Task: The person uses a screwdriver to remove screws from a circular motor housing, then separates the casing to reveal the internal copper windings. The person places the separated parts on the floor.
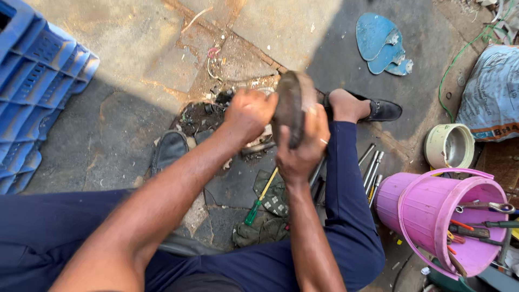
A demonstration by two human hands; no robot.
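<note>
My right hand (300,145) grips a dark brown, worn shoe (291,101) held upright over the ground between my feet. My left hand (248,112) is closed in a fist against the shoe's left side; whatever it holds is hidden. Below the hands, a screwdriver with a green and yellow handle (259,198) lies on a dark rag (273,197). Several metal rods (371,168) lie beside my right leg.
A pink bucket (432,211) full of hand tools stands at the right, with a cream tin (450,145) behind it. Blue crates (38,92) are stacked at the left. Blue sole pieces (381,43) and a printed sack (494,92) lie farther back.
</note>
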